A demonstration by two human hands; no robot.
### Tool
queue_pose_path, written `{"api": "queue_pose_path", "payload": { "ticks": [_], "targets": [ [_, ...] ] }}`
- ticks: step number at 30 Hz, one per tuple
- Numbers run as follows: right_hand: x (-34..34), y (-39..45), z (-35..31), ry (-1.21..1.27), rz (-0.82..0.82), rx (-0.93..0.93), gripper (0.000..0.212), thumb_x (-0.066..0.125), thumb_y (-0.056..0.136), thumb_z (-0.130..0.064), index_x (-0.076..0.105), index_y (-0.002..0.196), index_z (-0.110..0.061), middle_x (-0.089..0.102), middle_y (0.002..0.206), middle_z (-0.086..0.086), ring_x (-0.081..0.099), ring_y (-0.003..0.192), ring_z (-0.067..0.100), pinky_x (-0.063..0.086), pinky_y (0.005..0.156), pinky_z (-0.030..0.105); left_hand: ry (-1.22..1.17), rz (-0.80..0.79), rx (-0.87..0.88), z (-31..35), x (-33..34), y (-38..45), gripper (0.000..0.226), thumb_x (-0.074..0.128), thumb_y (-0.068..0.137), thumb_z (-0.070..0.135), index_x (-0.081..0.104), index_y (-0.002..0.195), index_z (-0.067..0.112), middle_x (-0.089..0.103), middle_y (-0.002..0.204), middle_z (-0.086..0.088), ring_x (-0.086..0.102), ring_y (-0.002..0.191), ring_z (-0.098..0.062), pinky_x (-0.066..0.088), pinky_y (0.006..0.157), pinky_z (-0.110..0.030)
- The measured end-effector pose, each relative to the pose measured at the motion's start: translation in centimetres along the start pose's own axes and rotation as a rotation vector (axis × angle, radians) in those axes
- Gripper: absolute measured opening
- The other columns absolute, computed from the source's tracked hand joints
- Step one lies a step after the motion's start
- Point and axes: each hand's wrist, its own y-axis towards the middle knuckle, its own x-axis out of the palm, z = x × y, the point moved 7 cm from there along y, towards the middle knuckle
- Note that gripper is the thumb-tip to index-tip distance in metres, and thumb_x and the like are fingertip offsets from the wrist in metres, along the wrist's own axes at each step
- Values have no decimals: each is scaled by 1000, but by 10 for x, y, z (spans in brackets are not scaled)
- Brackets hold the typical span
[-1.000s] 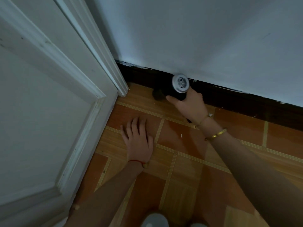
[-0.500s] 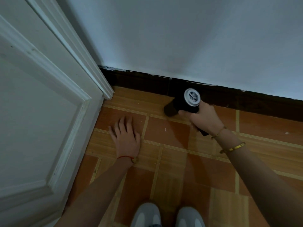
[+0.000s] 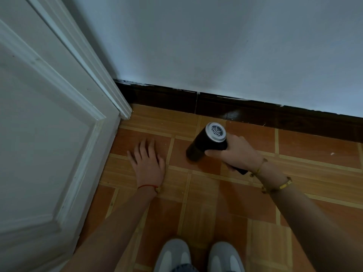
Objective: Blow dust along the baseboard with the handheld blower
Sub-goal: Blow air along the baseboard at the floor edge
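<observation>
My right hand [image 3: 238, 154] grips the handle of a black handheld blower [image 3: 204, 145], whose grey vented rear cap faces up at me. Its nozzle points down and left at the floor tiles, a short way in front of the dark baseboard [image 3: 245, 110] that runs along the foot of the white wall. My left hand [image 3: 148, 163] lies flat on the orange floor, fingers spread, to the left of the blower. Most of the handle is hidden inside my right fist.
A white panelled door [image 3: 49, 134] and its frame [image 3: 110, 81] fill the left side, meeting the baseboard at the corner. My two grey shoes [image 3: 196, 256] stand at the bottom edge. Orange tiled floor [image 3: 294, 193] stretches to the right, with a small white speck near the baseboard.
The blower has come away from the baseboard toward me and slightly right, its nozzle now over the tiles. My left hand has stayed flat on the floor. The view has pulled back.
</observation>
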Motion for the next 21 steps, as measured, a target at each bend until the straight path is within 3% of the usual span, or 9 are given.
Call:
{"api": "queue_pose_path", "payload": {
  "ticks": [4,8,11,16,21],
  "targets": [
    [33,-11,4,126,-296,46,39,68,89,-27,50,123,-20,62,68,6,53,42,13,48,45,25,20,-6,7,1,-1,0,54,36,92,31,46,141,12,45,145,-17,37,137,-37,17,116,-65],
    [54,-19,1,161,-474,30,29,69,88,-23,56,113,-12,57,62,8,51,41,16,47,43,27,20,-7,1,1,-1,0,55,36,91,31,46,141,11,45,145,-17,37,137,-38,18,116,-66],
    [55,-19,2,143,-447,32,28,69,88,-27,58,108,-11,58,63,11,52,43,18,48,45,28,15,-13,3,0,0,1,55,36,92,32,45,142,12,44,146,-17,36,138,-37,17,116,-65],
    [36,-11,1,199,-190,-19,31,67,89,-29,52,115,-20,60,61,9,54,44,22,50,47,32,7,-36,4,1,0,1,56,32,92,34,44,142,12,42,147,-17,34,139,-38,15,116,-65],
    [52,-16,6,233,-361,20,29,69,88,-26,56,109,-10,57,67,19,51,43,21,47,45,31,10,-15,4,2,-1,0,55,34,92,31,44,142,11,44,146,-17,36,138,-38,17,116,-64]
  ]
}}
